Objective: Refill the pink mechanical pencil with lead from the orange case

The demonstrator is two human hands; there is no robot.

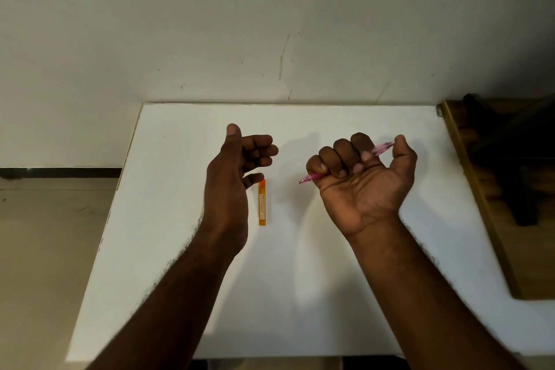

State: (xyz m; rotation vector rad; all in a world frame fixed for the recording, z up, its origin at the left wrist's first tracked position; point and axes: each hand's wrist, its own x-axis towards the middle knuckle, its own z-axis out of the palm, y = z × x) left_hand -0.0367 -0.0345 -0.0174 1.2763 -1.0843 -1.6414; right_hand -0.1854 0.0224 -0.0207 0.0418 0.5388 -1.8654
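We fist our right hand (pixel 365 173) round the slim pink translucent plastic pencil (pixel 381 149), tip poking left. Left hand (pixel 237 165) loosely curled, seemingly empty, beside the flat orange plastic lead case (pixel 262 202) lying on the white table (pixel 330 294); light, slippery, pinch its long edges.

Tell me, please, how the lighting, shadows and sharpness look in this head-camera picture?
Head view: even, soft light on the white table, with no glare; faint shadows lie on it beside both arms. The orange case looks fairly sharp, though its label is unreadable. The pink pencil in the right hand is slightly blurred. Wide-angle distortion splays the table edges.
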